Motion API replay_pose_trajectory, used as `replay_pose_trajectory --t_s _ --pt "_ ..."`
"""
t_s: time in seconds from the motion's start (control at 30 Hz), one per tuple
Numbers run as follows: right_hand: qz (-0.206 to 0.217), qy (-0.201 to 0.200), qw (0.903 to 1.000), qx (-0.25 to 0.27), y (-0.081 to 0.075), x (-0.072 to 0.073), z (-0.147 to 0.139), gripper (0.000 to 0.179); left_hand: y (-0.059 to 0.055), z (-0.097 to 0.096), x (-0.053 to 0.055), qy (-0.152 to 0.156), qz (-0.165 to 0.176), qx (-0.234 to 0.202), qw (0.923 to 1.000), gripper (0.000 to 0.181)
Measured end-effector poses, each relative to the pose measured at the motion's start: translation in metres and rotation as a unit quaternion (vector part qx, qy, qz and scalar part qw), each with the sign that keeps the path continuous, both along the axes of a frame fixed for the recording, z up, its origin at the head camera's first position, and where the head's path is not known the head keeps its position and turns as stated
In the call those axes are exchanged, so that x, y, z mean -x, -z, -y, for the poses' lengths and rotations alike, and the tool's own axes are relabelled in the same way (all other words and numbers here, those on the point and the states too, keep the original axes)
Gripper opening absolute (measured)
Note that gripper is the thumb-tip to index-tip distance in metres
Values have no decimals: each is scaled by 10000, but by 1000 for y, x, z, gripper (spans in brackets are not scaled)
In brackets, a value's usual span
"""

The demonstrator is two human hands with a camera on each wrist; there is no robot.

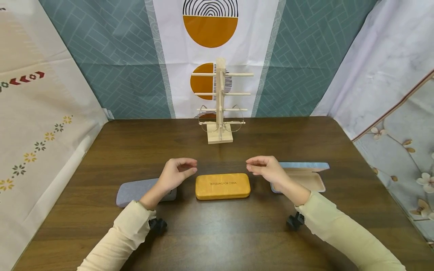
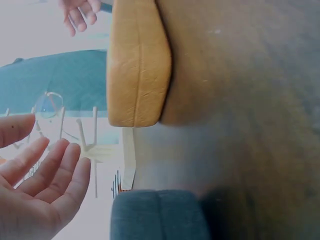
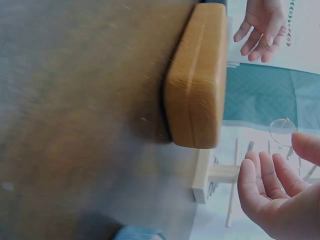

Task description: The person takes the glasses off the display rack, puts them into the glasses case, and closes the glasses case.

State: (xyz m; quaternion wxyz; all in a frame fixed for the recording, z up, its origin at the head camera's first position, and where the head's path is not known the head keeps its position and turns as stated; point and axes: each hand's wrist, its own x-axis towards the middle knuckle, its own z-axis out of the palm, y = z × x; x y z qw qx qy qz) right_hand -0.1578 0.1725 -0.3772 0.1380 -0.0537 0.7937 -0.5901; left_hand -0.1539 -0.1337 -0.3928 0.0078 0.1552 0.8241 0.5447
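Note:
A yellow glasses case (image 1: 222, 186) lies closed at the middle of the wooden table, lettering on its lid. My left hand (image 1: 178, 174) hovers just off its left end, fingers gently curved and thumb apart, holding nothing. On the other side my right hand (image 1: 266, 168) is held in much the same way beyond the right end, also with nothing in it. Below my left forearm sits a grey-blue glasses case (image 1: 135, 191), closed and partly covered by the wrist. Behind my right wrist stands a light-blue glasses case (image 1: 306, 165) with its lid up, showing a pale lining.
Toward the back edge of the table (image 1: 152, 139) rises a wooden eyewear stand (image 1: 220, 88) with several crossbars. Thin-rimmed glasses (image 1: 234, 127) rest on its lowest bar. Patterned cloths hang behind the table and along both sides.

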Motion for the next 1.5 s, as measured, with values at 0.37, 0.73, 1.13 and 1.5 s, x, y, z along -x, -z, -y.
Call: replay_pose_trajectory --t_s 0.37,0.73,1.13,1.5 --pt "-86 298 9994 165 -19 23 11 32 -16 1 15 -771 -1 -453 9960 28" --pt "-236 636 9964 504 -30 46 18 34 -29 -7 26 -1092 103 -894 9899 43" --pt "-344 1155 9897 777 -35 65 24 34 -38 -10 46 -1400 166 -1133 9835 45" --pt "-439 1468 9841 900 -37 80 26 36 -42 -14 64 -1590 389 -1499 9751 42"
